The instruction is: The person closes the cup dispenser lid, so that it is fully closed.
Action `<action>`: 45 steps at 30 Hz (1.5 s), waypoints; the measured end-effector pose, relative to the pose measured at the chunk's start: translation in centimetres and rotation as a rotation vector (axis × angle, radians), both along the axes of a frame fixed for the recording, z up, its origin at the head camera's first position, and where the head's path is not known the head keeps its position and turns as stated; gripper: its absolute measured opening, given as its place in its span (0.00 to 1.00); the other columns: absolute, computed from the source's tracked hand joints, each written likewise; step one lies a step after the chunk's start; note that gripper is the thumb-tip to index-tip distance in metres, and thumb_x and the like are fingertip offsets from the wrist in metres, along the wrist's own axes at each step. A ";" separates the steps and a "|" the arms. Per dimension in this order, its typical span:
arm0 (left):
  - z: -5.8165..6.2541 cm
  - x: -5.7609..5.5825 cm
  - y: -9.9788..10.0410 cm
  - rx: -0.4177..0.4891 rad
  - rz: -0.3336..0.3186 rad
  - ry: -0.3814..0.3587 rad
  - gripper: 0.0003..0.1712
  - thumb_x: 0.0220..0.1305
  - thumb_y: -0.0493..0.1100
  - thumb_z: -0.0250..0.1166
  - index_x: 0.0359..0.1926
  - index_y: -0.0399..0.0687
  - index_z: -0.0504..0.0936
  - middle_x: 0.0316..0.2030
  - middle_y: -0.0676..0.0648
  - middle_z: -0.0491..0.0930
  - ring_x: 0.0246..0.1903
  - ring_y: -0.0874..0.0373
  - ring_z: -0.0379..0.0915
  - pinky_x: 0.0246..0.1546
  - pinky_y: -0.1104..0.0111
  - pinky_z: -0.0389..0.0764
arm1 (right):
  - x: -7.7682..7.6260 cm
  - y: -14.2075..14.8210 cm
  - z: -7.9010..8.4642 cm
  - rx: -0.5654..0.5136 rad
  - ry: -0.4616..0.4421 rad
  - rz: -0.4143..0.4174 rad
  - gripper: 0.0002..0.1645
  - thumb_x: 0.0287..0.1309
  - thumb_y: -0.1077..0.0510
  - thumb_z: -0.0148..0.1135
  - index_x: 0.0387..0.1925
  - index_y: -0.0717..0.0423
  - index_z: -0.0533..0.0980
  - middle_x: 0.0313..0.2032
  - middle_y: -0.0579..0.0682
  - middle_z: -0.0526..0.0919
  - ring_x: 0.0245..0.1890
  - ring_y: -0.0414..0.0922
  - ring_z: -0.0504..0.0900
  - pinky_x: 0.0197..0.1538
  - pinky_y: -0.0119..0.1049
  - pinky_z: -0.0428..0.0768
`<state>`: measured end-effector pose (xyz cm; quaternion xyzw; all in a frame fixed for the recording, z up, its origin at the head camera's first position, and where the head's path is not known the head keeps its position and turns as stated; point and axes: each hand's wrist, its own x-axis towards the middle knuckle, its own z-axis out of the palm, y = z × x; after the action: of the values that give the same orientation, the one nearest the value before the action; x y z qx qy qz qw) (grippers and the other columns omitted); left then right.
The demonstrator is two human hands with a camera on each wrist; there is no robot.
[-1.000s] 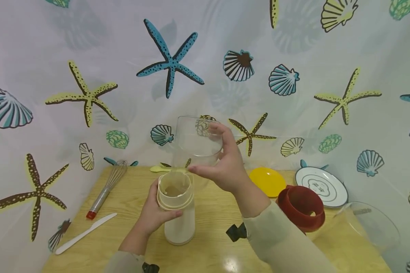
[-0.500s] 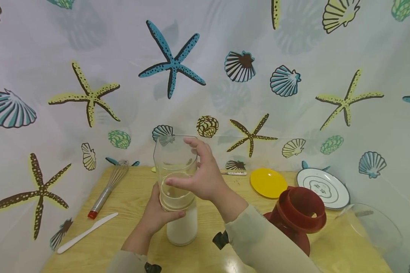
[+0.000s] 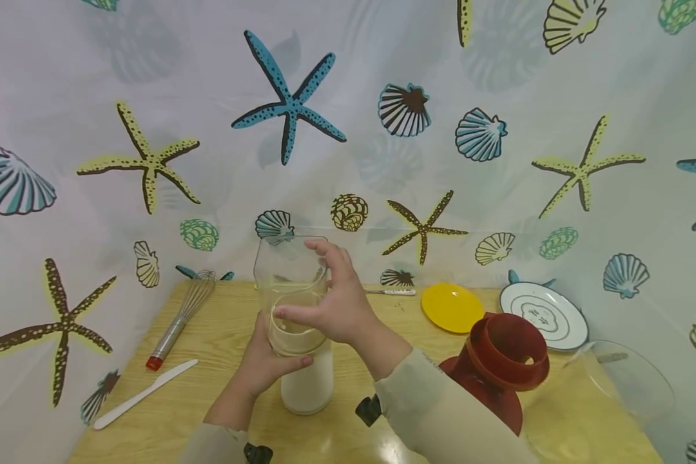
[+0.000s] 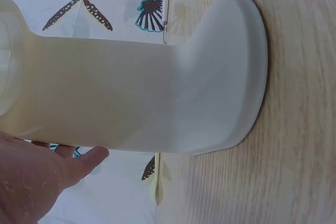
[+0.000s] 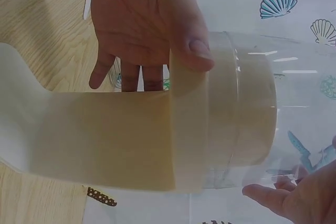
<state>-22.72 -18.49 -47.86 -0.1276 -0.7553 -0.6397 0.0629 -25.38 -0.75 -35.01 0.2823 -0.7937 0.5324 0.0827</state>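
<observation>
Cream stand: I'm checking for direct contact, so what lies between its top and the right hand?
The clear container, around the top of the cream stand; the right wrist view shows the right hand outside.

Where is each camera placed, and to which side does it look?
Head: worn on the head, facing forward and down at the cream base and gripped clear container; left grip, right grip and sleeves show.
Left wrist: worn there, facing cream base and table, image sideways; part of the left grip shows.
Right wrist: worn there, facing cream base and clear container, also sideways; left grip and part of right grip show.
Shared by head and right wrist: the clear container.
</observation>
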 end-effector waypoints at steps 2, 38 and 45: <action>0.0 0.0 0.0 0.005 -0.007 0.010 0.62 0.37 0.37 0.81 0.68 0.60 0.50 0.59 0.46 0.68 0.52 0.50 0.73 0.52 0.65 0.75 | 0.0 0.0 -0.1 0.001 0.004 -0.005 0.58 0.32 0.38 0.80 0.65 0.24 0.57 0.64 0.39 0.58 0.61 0.42 0.62 0.53 0.50 0.74; 0.3 0.1 -0.4 -0.022 -0.041 -0.006 0.66 0.39 0.38 0.81 0.71 0.64 0.45 0.63 0.44 0.64 0.56 0.47 0.70 0.51 0.68 0.76 | 0.1 0.2 0.4 0.080 0.072 -0.030 0.56 0.32 0.37 0.79 0.64 0.27 0.59 0.61 0.44 0.61 0.57 0.42 0.65 0.54 0.48 0.74; 0.2 0.2 -0.4 -0.009 -0.059 -0.012 0.64 0.41 0.37 0.80 0.71 0.63 0.45 0.63 0.44 0.64 0.56 0.46 0.70 0.51 0.66 0.76 | 0.2 0.3 0.3 0.060 0.117 -0.022 0.56 0.31 0.39 0.80 0.64 0.28 0.60 0.60 0.42 0.61 0.59 0.43 0.65 0.54 0.48 0.74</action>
<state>-22.53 -18.89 -47.69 -0.1465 -0.7545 -0.6386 0.0389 -25.19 -0.42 -34.72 0.3065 -0.8061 0.4901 0.1266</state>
